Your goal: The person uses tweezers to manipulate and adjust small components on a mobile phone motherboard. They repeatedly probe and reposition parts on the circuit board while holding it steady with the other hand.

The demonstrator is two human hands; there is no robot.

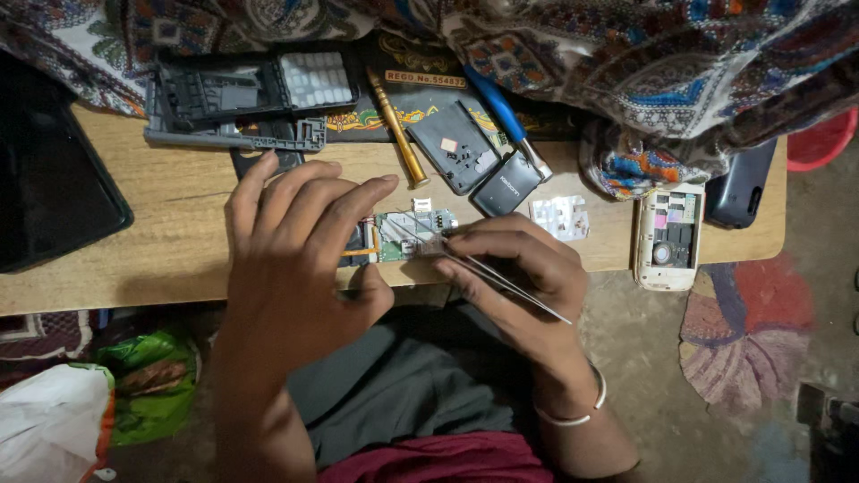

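A: Fig., head view. What do the hands hold?

B: Right hand (pixel 519 268): fingers pinched shut on thin metal tweezers (pixel 488 268), tips aimed at a small green circuit board (pixel 407 234). Board lies flat on the wooden surface (pixel 161 241), near its front edge, approx. centre of view. Left hand (pixel 291 255): fingers spread and arched over the board's left end, fingertips down on or just beside it; exact contact can't be told, since the hand hides that part. Thumb sits at the surface's front edge.

A: Parts nearby?

B: Behind the board: brass-coloured screwdriver (pixel 398 130) lying slantwise, blue-handled screwdriver (pixel 501 116) to its right, dark phone back cover (pixel 456 148) between them, small dark battery (pixel 507 186) just beside the cover. Upper left: dark phone frame w/ pale keypad (pixel 313 79), grey housing strip (pixel 233 136) in front of it. Right of the tweezers: small clear keypad film (pixel 559 217); further right, an opened white phone body (pixel 669 237) w/ innards exposed, then a dark phone (pixel 738 188) at the edge.

A: Surroundings?

B: Patterned cloth (pixel 626 72) drapes the far side. Black flat slab (pixel 45 179) at far left. Right wrist wears a silver bangle (pixel 582 411).
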